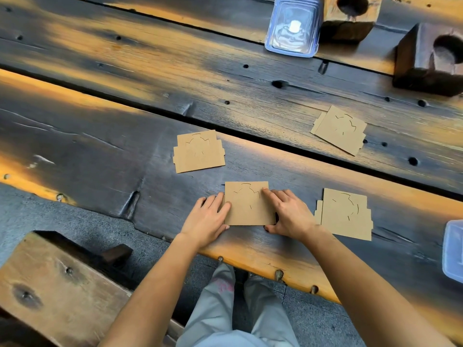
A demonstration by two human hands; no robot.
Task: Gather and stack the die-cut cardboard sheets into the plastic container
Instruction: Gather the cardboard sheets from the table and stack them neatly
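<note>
a dark, scorched plank table [125, 78] fills the view, with a wooden bench [57, 284] below its near edge at the left. two wooden blocks [348, 26] with round holes stand at the far right. a clear plastic container [293, 28] sits just beside the farther block, and the corner of a second container [454, 251] shows at the right edge.

four die-cut cardboard sheets lie flat on the table, none in a container: the left sheet [199, 151], the far sheet [339, 130], the right sheet [344, 214], and the near sheet [248, 205] between the hands.

the left hand [208, 219] has straight, relaxed fingers [225, 206] touching the near sheet's left edge. the right hand [288, 214] lies over its right edge, index finger [269, 194] stretched on top and thumb at the near corner; i cannot tell whether it grips.
</note>
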